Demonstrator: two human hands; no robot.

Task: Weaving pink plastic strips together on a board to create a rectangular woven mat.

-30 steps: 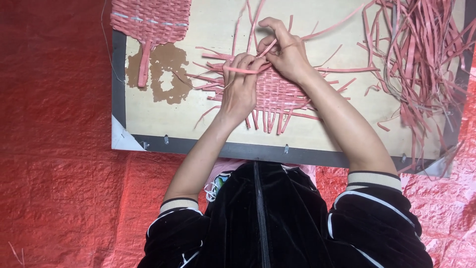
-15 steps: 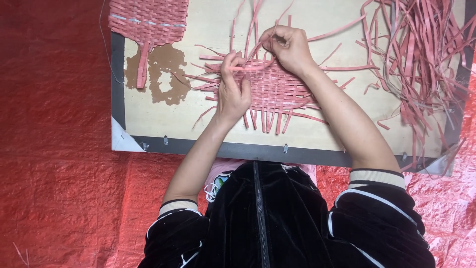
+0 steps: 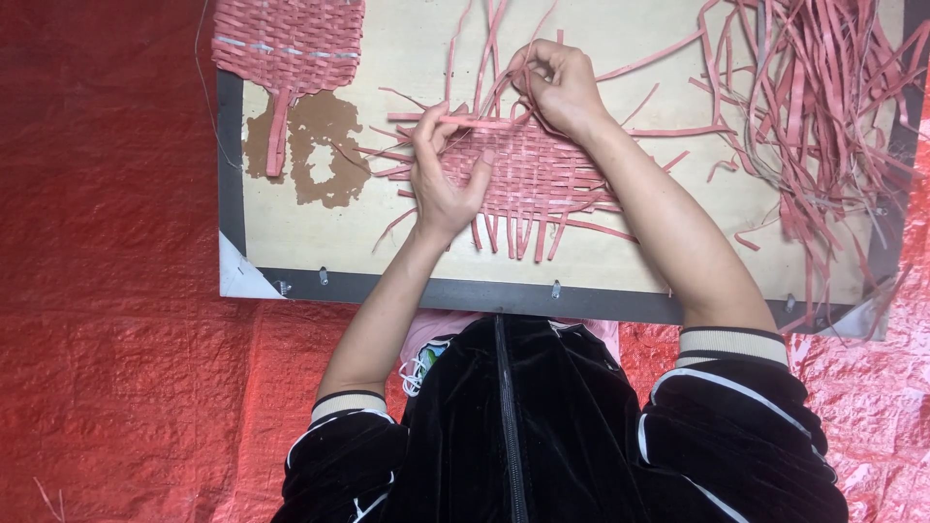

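A partly woven pink mat (image 3: 542,174) of flat strips lies on a pale board (image 3: 407,242), loose strip ends sticking out on all sides. My left hand (image 3: 441,174) rests on the mat's left part, thumb and fingers pinching a horizontal pink strip (image 3: 480,123) at its far edge. My right hand (image 3: 560,85) is closed on upright strip ends at the mat's far side, lifting them off the board.
A finished pink woven piece (image 3: 289,44) lies at the board's far left above a brown worn patch (image 3: 325,155). A heap of loose pink strips (image 3: 823,107) covers the board's right side. Red sheeting (image 3: 107,291) surrounds the board.
My left hand moved slightly left along the horizontal strip and flattened onto the mat. My right hand stayed at the far edge, regripping the upright strips.
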